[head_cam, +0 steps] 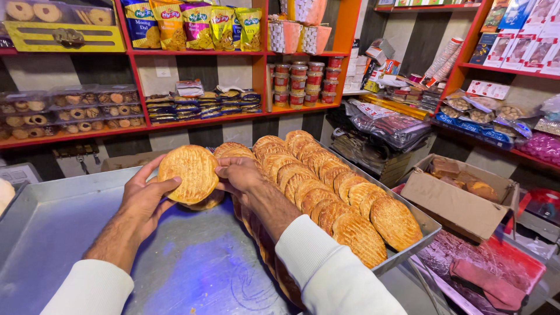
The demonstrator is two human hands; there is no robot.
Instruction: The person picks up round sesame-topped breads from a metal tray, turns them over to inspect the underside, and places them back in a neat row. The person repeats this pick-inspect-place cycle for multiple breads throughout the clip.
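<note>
Head view: left hand [143,201] and right hand [239,175] both clasp one round flatbread [188,173] over a metal tray [52,233].

Golden-brown ridged flatbread [188,173]; grey metal tray [52,221]; red shelves [192,121].

Both hands, left hand [143,198] & right hand [240,175], hold round flatbread [188,173] over metal tray [52,227].

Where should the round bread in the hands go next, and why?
Probably down onto the tray, beside the row of breads. Both the left hand and the right hand hold one bread upright over a bare part of the tray, with the others leaning in a line on its right side.
</note>
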